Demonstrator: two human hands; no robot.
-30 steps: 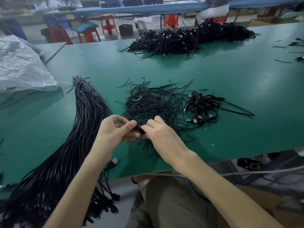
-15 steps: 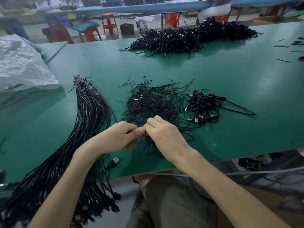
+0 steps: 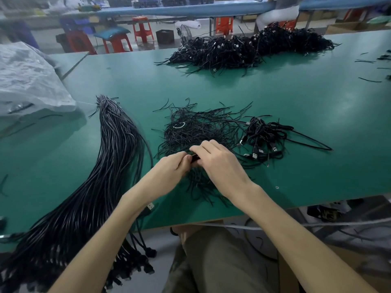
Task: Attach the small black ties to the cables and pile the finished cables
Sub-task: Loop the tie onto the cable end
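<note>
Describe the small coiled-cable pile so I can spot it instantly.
On the green table, find the flat heap of loose ties at its near middle. At its right edge lies the small cable pile: coiled cables with silver USB plugs, far smaller than the big heap at the far edge.

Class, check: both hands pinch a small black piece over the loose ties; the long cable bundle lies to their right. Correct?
No. The head view shows the long cable bundle lying left of the left hand and right hand, which do pinch the black piece.
</note>
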